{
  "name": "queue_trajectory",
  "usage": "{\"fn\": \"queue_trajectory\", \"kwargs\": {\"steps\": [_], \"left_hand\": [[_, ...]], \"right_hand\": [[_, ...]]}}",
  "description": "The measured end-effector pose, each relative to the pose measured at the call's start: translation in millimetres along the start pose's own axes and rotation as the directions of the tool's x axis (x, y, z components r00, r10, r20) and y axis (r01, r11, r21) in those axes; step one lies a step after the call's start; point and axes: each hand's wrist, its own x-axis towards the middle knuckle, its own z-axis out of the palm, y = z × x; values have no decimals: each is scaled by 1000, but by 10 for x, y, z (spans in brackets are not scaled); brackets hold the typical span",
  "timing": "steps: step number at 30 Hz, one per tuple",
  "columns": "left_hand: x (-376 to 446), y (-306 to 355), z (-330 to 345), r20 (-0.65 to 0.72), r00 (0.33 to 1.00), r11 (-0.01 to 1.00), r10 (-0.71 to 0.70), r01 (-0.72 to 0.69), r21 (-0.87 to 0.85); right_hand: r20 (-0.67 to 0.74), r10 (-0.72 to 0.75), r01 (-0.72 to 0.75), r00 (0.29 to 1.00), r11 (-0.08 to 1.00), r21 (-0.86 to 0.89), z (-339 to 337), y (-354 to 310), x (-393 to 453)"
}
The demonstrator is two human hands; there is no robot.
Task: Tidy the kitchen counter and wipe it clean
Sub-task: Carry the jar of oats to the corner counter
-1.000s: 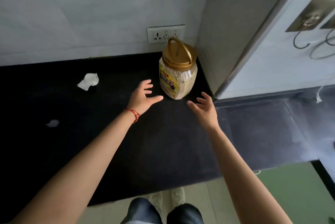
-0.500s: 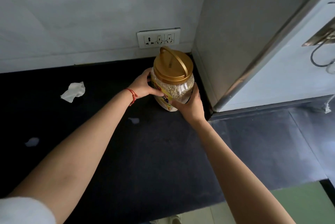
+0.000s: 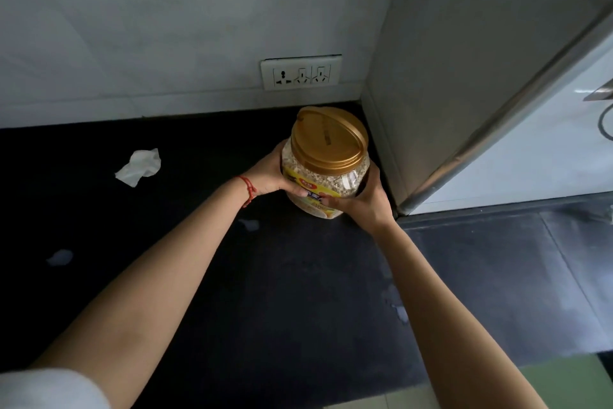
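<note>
The jar (image 3: 326,161) is gripped by the left hand (image 3: 270,175) and right hand (image 3: 366,201) at the tabletop's (image 3: 232,292) back right corner. A tissue (image 3: 139,167) and pale scraps, possibly paper, are left uncleared; wiping is not begun.

jar (image 3: 326,173) label partly hidden by hands, hook (image 3: 602,110) cropped

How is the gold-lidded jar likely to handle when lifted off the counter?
Probably heavy for its size: the jar looks filled with grain nearly to the lid, and both the left hand and right hand grip it. The clear wall seems rigid and smooth, possibly slippery. Being tall, it might tip if pushed high.
</note>
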Motion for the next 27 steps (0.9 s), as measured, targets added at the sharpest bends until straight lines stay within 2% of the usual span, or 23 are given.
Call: {"fn": "queue_trajectory", "kwargs": {"steps": [4, 7, 9, 13, 16, 20, 23, 27], "left_hand": [[-59, -26, 17, -22, 1000, 999, 8, -9, -31], [-255, 4, 94, -35, 999, 995, 5, -8, -100], [-445, 66, 179, -58, 998, 975, 1, -14, -223], [-799, 109, 408, -201, 980, 899, -10, -79, -431], [-1101, 104, 561, -329, 939, 885, -99, -69, -461], [-1615, 28, 778, -415, 893, 876, -175, -51, -480], [-2049, -125, 923, -505, 813, 857, -289, -15, -516], [-2642, -230, 1049, -537, 764, 755, -357, -102, -647]], "right_hand": [[10, 12, -12, 1000, 1000, 0, -28, -23, -39], [69, 24, -31, 997, 994, 109, -81, -3, -143], [88, 19, -36, 996, 982, 186, -112, -14, -244], [137, -20, -27, 990, 943, 333, -132, -133, -518], [194, -33, -53, 980, 906, 421, -94, -156, -789], [270, 10, -139, 963, 874, 465, 5, -61, -1184], [363, -2, -178, 932, 869, 462, 105, -29, -1435], [506, -32, -212, 862, 883, 418, 319, -66, -1719]]}}
